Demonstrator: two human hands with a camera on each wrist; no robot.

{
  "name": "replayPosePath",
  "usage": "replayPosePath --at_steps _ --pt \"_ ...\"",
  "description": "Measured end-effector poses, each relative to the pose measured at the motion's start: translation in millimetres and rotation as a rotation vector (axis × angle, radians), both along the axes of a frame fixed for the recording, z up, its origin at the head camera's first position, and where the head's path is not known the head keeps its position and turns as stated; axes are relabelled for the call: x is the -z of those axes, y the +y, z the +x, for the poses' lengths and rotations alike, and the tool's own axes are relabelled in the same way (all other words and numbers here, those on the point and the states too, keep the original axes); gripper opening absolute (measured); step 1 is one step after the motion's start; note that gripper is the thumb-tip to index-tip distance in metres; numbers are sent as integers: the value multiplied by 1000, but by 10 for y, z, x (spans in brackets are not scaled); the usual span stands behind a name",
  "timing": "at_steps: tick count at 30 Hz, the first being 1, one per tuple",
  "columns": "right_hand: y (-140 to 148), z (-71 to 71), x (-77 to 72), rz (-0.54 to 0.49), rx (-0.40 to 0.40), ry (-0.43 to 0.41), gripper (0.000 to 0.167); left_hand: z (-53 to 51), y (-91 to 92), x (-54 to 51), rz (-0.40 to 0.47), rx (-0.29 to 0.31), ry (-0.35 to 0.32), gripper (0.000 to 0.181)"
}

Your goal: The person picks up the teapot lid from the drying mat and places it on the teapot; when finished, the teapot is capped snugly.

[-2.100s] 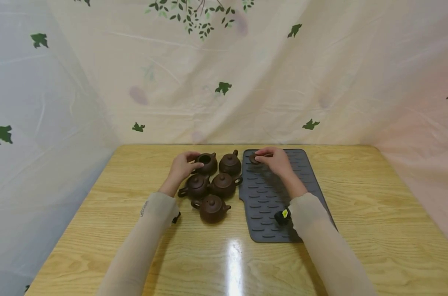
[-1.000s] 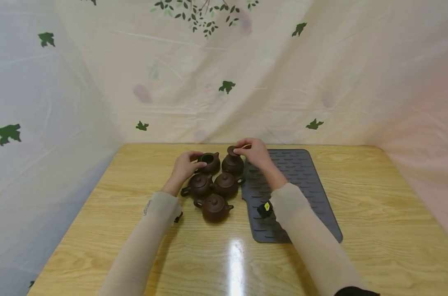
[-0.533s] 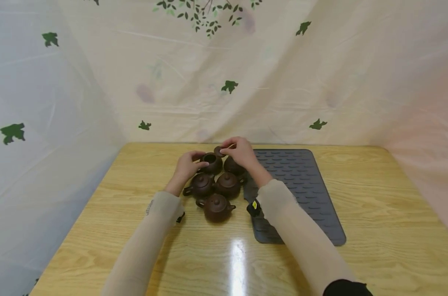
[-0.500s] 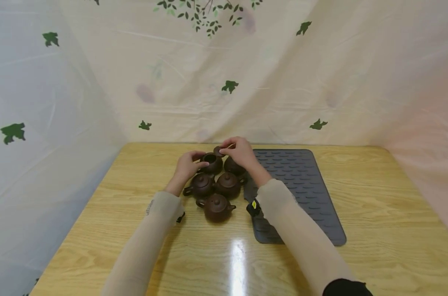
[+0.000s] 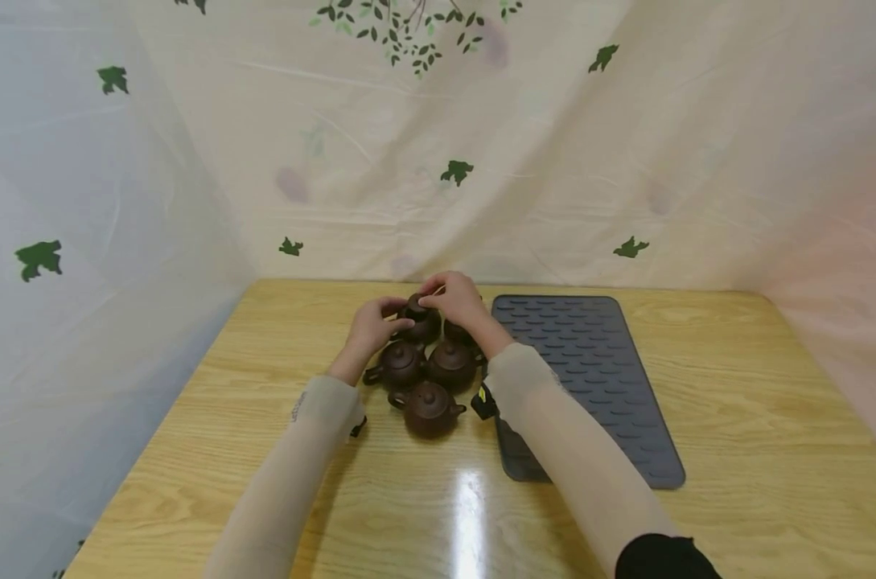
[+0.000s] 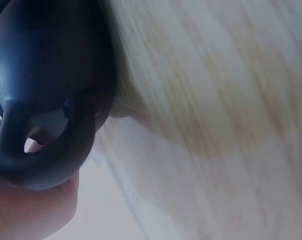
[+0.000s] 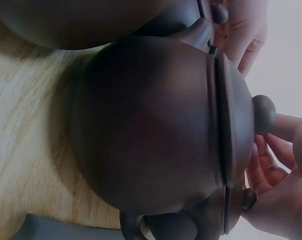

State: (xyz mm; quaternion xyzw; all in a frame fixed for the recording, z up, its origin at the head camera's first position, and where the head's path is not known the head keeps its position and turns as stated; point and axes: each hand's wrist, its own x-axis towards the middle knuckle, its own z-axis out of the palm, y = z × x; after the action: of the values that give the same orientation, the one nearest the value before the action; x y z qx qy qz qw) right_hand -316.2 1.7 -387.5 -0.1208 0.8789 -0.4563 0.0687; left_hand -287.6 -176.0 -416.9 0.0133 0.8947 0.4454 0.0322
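Observation:
In the head view, my left hand (image 5: 371,331) holds the rim and side of the back-left brown teapot (image 5: 427,328), thumb on the near side. My right hand (image 5: 458,304) pinches a small dark lid (image 5: 414,307) at this teapot's mouth; whether it is fully seated I cannot tell. Close by are lidded teapots: a left one (image 5: 400,363), a right one (image 5: 452,366) and a front one (image 5: 429,410). Behind my right hand a further teapot (image 5: 455,330) is mostly hidden. In the left wrist view a teapot handle (image 6: 51,167) covers part of my hand.
A dark grey ridged mat (image 5: 590,362) lies right of the teapots, partly under my right forearm. The wooden table (image 5: 742,386) ends at a leaf-printed cloth backdrop (image 5: 539,161). A black band (image 5: 662,556) sits on the right sleeve.
My right hand has carried the lid leftward from the mat, past the back-right teapot, onto the back-left teapot's mouth. My left hand has stayed on that teapot.

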Motion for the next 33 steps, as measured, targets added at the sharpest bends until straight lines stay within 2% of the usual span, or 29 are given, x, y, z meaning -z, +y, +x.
replayPosePath --at_steps 10,15,20,28,31,33 --pt "-72 -18 37 150 -27 31 15 -7 -30 21 -8 3 11 44" --pt "-68 -1 41 184 -23 41 13 -31 -6 36 -10 19 28 43" --pt "-69 21 41 210 -37 32 13 -43 5 58 -2 30 18 43" --pt "-41 11 34 178 -67 63 16 -40 -2 46 21 36 -7 49" --pt "47 36 -35 130 -69 85 21 -26 -37 9 55 30 -4 50" --pt "149 75 -128 81 -60 106 23 -15 -83 -57 75 21 26 48"
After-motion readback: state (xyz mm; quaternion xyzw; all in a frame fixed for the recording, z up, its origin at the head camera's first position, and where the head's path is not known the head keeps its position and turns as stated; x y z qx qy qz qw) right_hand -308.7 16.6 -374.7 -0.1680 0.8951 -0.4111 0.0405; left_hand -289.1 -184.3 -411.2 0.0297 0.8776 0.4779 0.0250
